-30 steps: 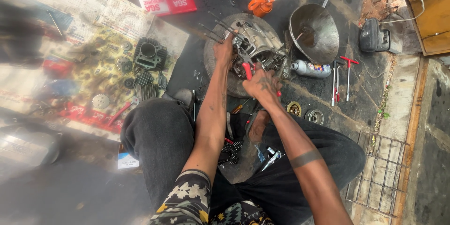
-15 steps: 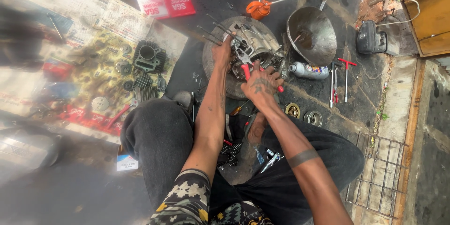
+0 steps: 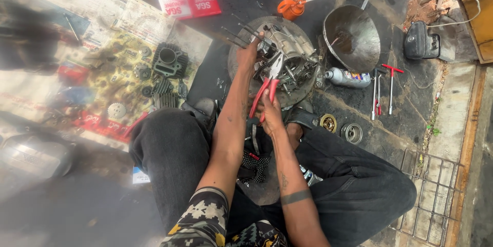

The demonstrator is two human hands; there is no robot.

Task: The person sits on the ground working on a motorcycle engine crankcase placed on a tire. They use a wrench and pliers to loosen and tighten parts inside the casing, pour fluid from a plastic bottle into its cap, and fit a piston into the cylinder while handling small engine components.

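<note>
I sit on the ground with a small metal engine block (image 3: 287,54) on a round dark disc (image 3: 241,46) between my knees. My left hand (image 3: 250,51) rests on the left side of the engine, fingers curled around a part there. My right hand (image 3: 270,111) grips the red handles of a pair of pliers (image 3: 268,85), whose jaws point up into the engine. Long thin studs (image 3: 241,31) stick out from the engine toward the upper left.
A dark metal bowl (image 3: 352,36), an orange oil can (image 3: 291,8), a spray can (image 3: 346,77) and red-handled T-wrenches (image 3: 390,85) lie at the right. A cylinder (image 3: 169,62), gears and small parts sit on newspaper at the left. Bearings (image 3: 352,133) lie by my right knee.
My right hand has pulled back toward me and now holds the pliers by their handles with the jaws in the engine. The left hand stays on the engine.
</note>
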